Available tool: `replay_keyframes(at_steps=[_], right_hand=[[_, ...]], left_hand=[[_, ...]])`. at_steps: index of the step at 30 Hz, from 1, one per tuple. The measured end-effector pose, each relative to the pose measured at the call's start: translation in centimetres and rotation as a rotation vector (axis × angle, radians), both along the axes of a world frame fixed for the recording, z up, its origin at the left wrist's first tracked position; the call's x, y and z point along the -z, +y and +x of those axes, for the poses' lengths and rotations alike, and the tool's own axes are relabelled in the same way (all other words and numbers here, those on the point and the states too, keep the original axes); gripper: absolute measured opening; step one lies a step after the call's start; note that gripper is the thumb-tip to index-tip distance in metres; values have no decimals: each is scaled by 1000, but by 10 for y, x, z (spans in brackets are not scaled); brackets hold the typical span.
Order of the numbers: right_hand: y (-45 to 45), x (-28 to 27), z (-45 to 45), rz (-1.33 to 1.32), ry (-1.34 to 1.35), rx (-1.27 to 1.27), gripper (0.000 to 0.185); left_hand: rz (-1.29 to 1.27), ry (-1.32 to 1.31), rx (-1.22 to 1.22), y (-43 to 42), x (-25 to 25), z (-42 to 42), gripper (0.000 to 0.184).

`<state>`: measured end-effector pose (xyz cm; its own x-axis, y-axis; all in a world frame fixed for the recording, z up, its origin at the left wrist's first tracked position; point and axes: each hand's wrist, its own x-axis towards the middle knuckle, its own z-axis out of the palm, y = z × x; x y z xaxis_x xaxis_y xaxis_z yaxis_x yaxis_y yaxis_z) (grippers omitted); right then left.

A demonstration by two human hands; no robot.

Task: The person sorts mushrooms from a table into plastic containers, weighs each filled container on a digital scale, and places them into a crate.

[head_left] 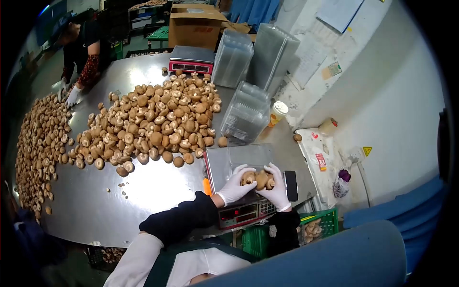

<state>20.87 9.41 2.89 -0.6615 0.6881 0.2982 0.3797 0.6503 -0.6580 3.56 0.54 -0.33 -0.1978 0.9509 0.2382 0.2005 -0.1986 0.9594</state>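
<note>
White gloves cover both my hands. My left hand [235, 186] and my right hand [278, 189] are closed around a small cluster of brown shiitake mushrooms [261, 179], one hand on each side. They hold it above a red-edged digital scale [233, 221], whose display is lit. On the scale's plate there appears to be a clear plastic tray [244, 154], partly hidden by my hands. A big heap of shiitake mushrooms [158, 115] spreads over the metal table [91, 201] to the left of the scale.
Stacks of clear plastic trays [246, 112] and a paper cup [277, 114] stand behind the scale. A phone [290, 185] lies at its right. Further back are a second scale [192, 60] and a cardboard box [195, 26]. A co-worker [86, 52] handles mushrooms at far left. Below is a green crate [330, 221].
</note>
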Motion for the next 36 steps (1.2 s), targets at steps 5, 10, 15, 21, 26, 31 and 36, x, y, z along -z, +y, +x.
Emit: replay_keyframes(at_steps=[5,10,15,21,26,31,36], right_hand=[[-8,-15,-5,-58,11,1,83],[0,-13,-1,7,19,-38,67],[-4,-20,10,-258,263,234,39],[8,-7,11,-107,283,298,37],[25,10,-30,263,-146,190,43],[10,3,-39,263,-20,290,39],[-43,-37,-73,349,-269,219,40]], left_hand=[[-82,117,-32,-3,-6,5,47],[20,-402,-24,-15,-2,-13,40],[-9,-564,-213,-107,3,-83,45],[34,-600,-1165,-319,38,-176,51],[399,-807,-1847,-550,144,-204,29],[371,-995,-2065,-694,224,-196,15],[-237,-1060,-2263,-735,250,-228,90]])
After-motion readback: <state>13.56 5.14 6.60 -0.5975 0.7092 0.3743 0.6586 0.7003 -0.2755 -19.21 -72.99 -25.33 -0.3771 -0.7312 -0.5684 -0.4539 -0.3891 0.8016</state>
